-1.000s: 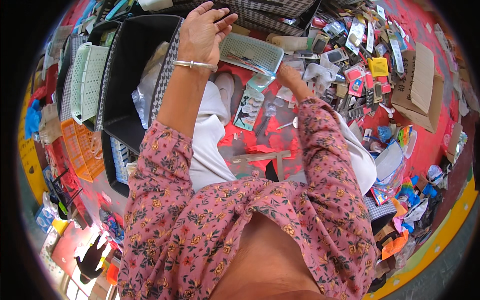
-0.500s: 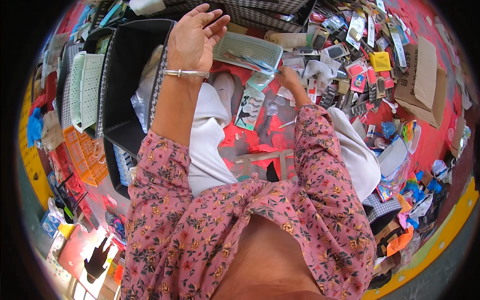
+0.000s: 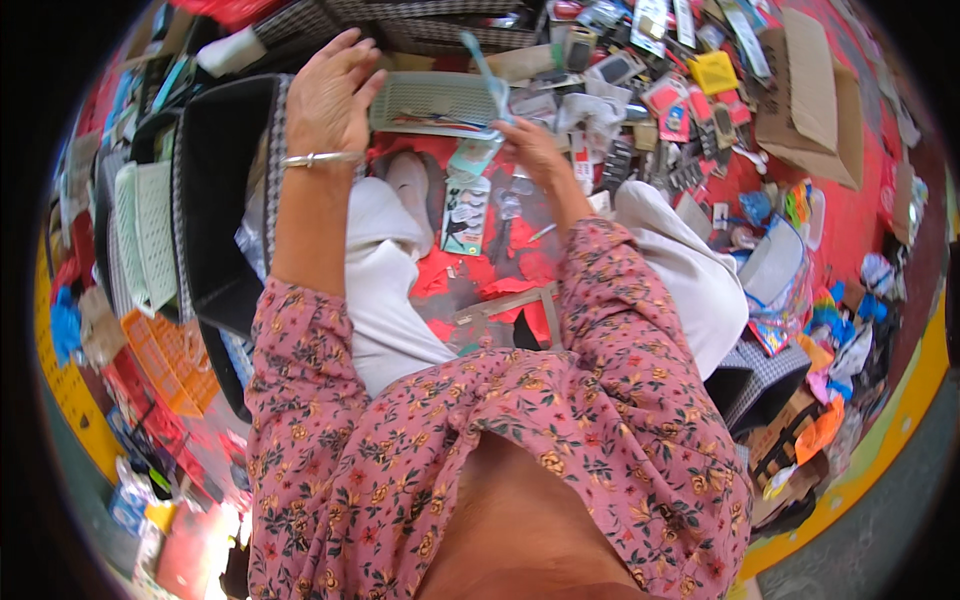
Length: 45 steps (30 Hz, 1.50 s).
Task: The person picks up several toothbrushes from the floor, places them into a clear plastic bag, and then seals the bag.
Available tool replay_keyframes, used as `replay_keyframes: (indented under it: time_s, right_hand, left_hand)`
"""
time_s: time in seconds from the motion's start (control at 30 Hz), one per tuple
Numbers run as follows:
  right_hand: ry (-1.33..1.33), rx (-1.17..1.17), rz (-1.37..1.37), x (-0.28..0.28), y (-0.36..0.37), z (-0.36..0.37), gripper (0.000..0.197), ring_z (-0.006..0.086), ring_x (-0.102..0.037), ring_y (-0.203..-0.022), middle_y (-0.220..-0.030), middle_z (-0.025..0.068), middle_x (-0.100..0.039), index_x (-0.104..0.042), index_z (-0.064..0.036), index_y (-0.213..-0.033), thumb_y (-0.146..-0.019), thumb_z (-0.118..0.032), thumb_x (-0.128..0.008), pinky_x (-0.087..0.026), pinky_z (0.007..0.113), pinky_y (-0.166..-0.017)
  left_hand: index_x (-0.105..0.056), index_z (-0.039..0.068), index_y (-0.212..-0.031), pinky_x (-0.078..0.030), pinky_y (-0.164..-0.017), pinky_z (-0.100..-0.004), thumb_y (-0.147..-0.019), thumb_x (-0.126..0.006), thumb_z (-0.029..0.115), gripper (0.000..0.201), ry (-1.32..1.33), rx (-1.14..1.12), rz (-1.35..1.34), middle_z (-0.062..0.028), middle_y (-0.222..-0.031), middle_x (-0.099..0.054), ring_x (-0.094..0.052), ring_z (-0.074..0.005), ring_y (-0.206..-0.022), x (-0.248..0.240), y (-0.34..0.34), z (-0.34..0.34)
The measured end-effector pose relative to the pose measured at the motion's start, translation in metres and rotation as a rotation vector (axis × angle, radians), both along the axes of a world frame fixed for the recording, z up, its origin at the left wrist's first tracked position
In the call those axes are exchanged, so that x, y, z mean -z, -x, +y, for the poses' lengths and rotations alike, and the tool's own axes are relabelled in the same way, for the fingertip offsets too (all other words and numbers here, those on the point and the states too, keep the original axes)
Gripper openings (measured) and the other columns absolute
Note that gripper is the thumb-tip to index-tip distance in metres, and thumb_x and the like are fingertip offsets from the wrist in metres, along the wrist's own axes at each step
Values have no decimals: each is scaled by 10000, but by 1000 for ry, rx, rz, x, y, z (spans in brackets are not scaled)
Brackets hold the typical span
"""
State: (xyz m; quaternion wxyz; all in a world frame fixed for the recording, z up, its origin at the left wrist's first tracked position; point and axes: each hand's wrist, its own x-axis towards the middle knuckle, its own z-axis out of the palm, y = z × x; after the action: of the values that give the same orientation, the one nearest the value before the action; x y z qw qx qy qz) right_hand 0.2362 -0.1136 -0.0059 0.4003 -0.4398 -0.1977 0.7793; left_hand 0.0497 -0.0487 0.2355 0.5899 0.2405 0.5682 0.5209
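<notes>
At the green basket (image 3: 428,96): light-blue stick (image 3: 481,63), pinched by right hand (image 3: 535,150), best steered clear of rim; left hand (image 3: 330,100) held apart, fingers spread.

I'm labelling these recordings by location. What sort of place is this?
Likely a stockroom or small shop's sorting area, though I can't tell which: there's a heap of small packaged goods, an open cardboard box and an orange plastic basket.

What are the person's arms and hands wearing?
Pink sleeves printed with yellow and red flowers and dark leaves, leaving the lower forearms bare. A silver-coloured bangle circles the left wrist. The left hand and right hand wear no gloves.
</notes>
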Motion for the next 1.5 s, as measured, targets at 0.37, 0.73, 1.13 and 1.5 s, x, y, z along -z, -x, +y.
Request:
replay_keyframes:
  time_s: [0.37,0.73,1.13,1.5]
  right_hand:
    - [-326,-361,239,-140,61,19,318,99,-536,-592,-675,32,-568,-570,-15,-864,-836,-315,-468,-417,196,-566]
    - [-516,-518,-1259,22,57,31,281,336,-571,-807,-871,177,-598,-579,-51,-968,-705,-113,-502,-452,414,-712]
    - [-391,-1114,-1180,97,80,88,361,304,-522,-981,-1045,187,-541,-575,-23,-995,-681,-195,-528,-425,358,-823]
    - [-451,-943,-1190,84,97,79,335,287,-535,-964,-1004,167,-567,-612,-42,-939,-695,-258,-535,-426,363,-810]
  left_hand:
    - [-489,-16,-965,-441,-662,-250,-863,-449,159,207,8,246,71,-40,-729,-519,-511,-126,-673,11,5,3]
    - [-452,-54,-1003,-285,-459,-193,-856,-440,105,217,-24,-21,-127,-16,-654,-363,-322,-67,-537,-15,12,-12]
    - [-450,-44,-972,-306,-483,-206,-842,-441,87,185,8,-19,-264,-20,-661,-375,-342,-80,-552,-19,15,-17]
    - [-447,-12,-944,-296,-489,-216,-840,-436,84,142,92,6,-371,-14,-649,-355,-333,-89,-547,-18,14,-19]
